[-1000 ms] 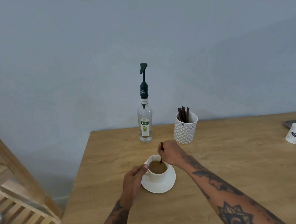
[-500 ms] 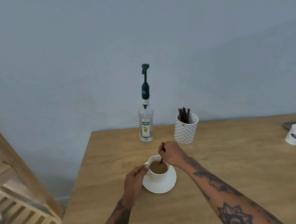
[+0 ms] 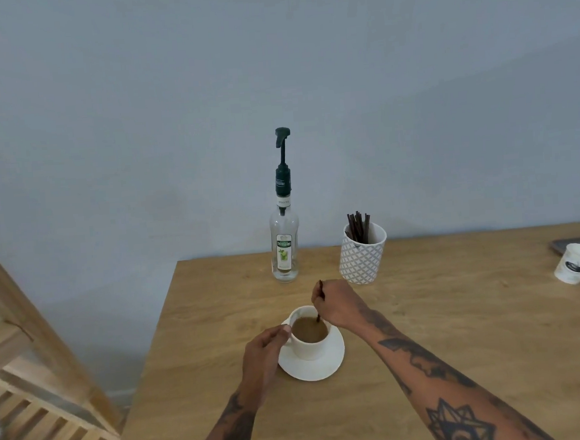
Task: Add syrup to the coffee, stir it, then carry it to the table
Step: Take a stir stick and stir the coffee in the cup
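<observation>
A white coffee cup [image 3: 309, 349] full of light brown coffee stands on a white saucer [image 3: 329, 364] near the left end of the wooden table [image 3: 442, 312]. My left hand [image 3: 262, 355] grips the cup at its left side, by the handle. My right hand [image 3: 337, 304] pinches a dark stir stick [image 3: 319, 300] whose lower end dips into the coffee at the cup's far rim. A clear syrup bottle [image 3: 284, 244] with a dark green pump stands upright behind the cup, untouched.
A patterned white holder [image 3: 363, 259] with several dark stir sticks stands right of the bottle. A white paper cup [image 3: 578, 263] leans at the table's right edge beside a grey laptop [image 3: 565, 247]. A wooden slatted shelf [image 3: 38, 426] stands on the left.
The stick's tip has shifted slightly within the cup, and my right hand moved with it. The left hand stays on the cup. The view drifted a little.
</observation>
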